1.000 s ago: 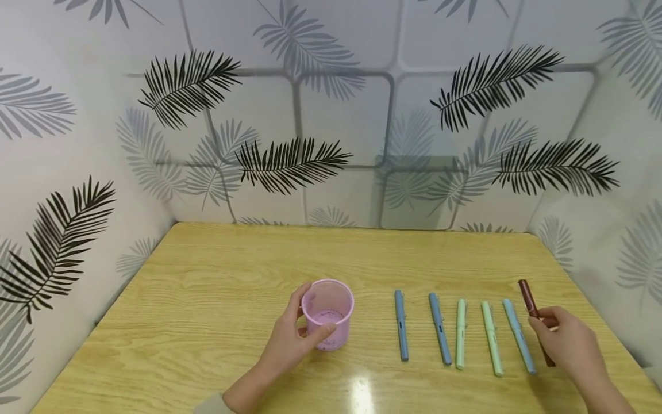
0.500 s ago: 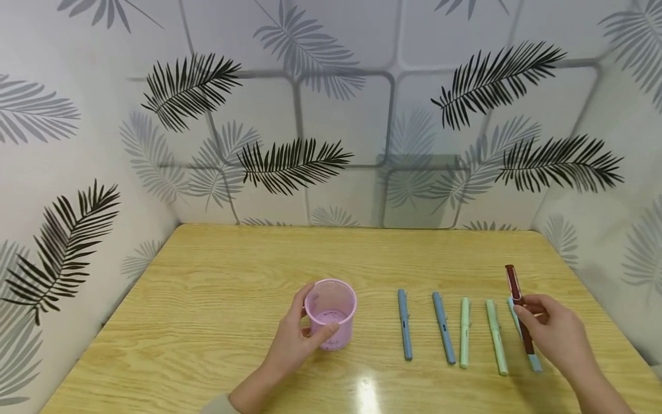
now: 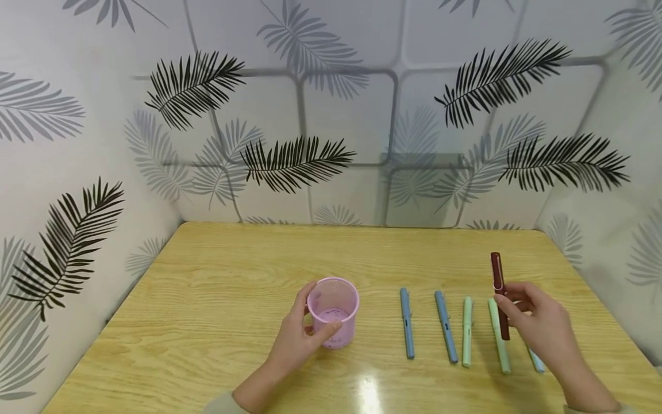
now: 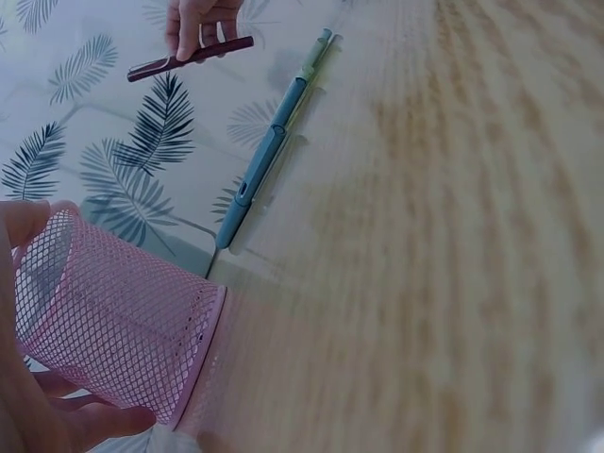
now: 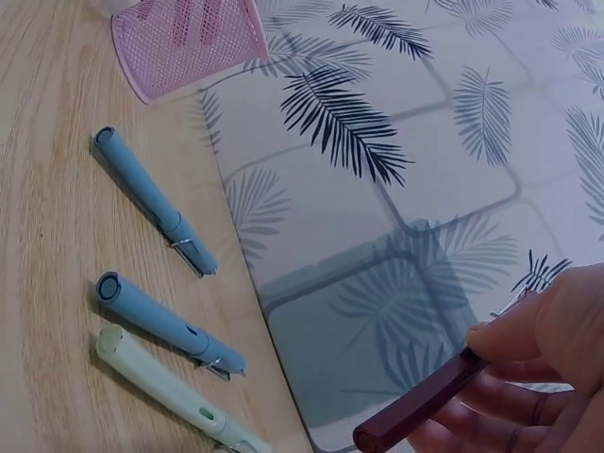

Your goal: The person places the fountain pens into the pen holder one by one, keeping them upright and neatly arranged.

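Head view: the left hand (image 3: 297, 342) has its fingers curled round the pink mesh cup (image 3: 333, 311), which stands upright on the bench (image 3: 217, 299). The cup's inside shows no contents. The right hand (image 3: 538, 328) pinches the dark red pen (image 3: 499, 293) between fingertips and thumb, lifted clear of the bench and nearly upright, well to the right of the cup. Below it lie five pens in a row: two blue pens (image 3: 407, 323) nearest the cup, two green pens (image 3: 467, 330) next, and a light blue pen (image 3: 537, 362) largely hidden under the right hand. Bare bench lies behind the cup up to the far edge, and left of it to the wallpapered wall (image 3: 77, 161). Compared with a second ago, the red pen has risen off the bench and moved left, now over the row; the cup is unmoved.

Left wrist view: the cup (image 4: 113, 321) is gripped by the fingers (image 4: 90, 420); beyond it lie a blue pen (image 4: 253, 184) and the raised red pen (image 4: 189, 58).

Right wrist view: the fingers (image 5: 528, 349) clamp the red pen (image 5: 425, 401); the cup (image 5: 184, 38) stands beyond three pens.
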### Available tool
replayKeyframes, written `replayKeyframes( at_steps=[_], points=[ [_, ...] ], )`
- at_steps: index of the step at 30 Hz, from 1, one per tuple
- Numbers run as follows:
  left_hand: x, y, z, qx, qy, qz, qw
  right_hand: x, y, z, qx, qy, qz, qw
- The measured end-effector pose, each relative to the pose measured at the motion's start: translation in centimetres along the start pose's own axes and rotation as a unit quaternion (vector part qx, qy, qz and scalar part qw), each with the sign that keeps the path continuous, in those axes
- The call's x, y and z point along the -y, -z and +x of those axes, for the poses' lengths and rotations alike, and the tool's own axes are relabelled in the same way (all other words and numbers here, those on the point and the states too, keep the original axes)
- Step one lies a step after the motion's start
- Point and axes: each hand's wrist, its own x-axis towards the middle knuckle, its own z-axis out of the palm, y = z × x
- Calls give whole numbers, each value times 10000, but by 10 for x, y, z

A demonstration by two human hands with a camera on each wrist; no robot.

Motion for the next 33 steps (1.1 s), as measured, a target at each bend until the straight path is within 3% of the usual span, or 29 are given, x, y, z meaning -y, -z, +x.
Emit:
replayKeyframes(
  at_steps=[4,11,20,33],
  points=[
    [3,0,0,0,-6,32,10000,11,-3,1,-147,202,161,9996],
    [38,-6,3,-116,-104,228,9996,21,-11,2,-240,358,522,9977],
    [39,-6,3,-72,-42,316,9995,36,-22,5,-431,547,1244,9898],
    [40,-5,3,-113,-124,307,9994,58,-35,6,-814,846,2213,9681]
  ],
)
